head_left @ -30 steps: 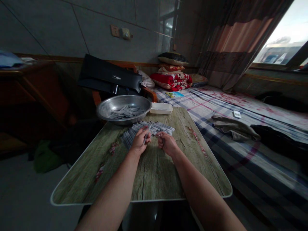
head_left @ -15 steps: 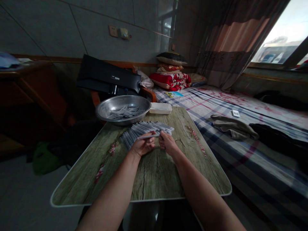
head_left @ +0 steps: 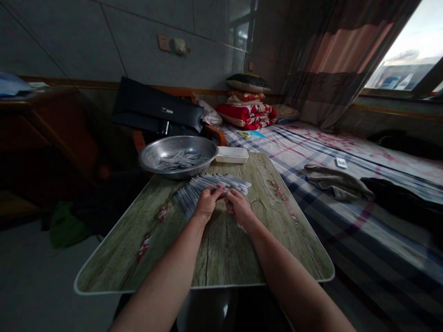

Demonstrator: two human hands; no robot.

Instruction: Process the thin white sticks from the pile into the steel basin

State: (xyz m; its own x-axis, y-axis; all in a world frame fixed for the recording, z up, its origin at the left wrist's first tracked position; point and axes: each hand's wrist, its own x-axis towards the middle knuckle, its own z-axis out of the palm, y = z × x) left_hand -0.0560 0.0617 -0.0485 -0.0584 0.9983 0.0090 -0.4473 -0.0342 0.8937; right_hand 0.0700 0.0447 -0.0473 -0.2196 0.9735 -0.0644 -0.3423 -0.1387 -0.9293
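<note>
Close together above the table's middle, my left hand point(head_left: 206, 201) and my right hand point(head_left: 238, 204) are both closed, fingertips pinching the two ends of one slim, whitish pen. Most of that pen is hidden by my fingers. Just beyond and beneath them lies a fanned pile of similar grey-white pens point(head_left: 194, 190) on the wood-patterned table point(head_left: 228, 249). Behind the pile stands a wide metal basin point(head_left: 145, 159) holding loose slender grey and clear pieces. Beside the basin is a shallow white tray point(head_left: 231, 160).
To the right, a bed with a plaid sheet point(head_left: 294, 170) runs along the table; a grey cloth point(head_left: 334, 182) and a small white box point(head_left: 341, 162) lie on it. A black monitor-like panel point(head_left: 152, 108) leans on a chair behind the basin. Folded red bedding point(head_left: 245, 115) sits farther back.
My left hand has turned over and moved slightly forward, its fingers now closing nearer my right hand. The pen, visible along its length before, is now mostly covered.
</note>
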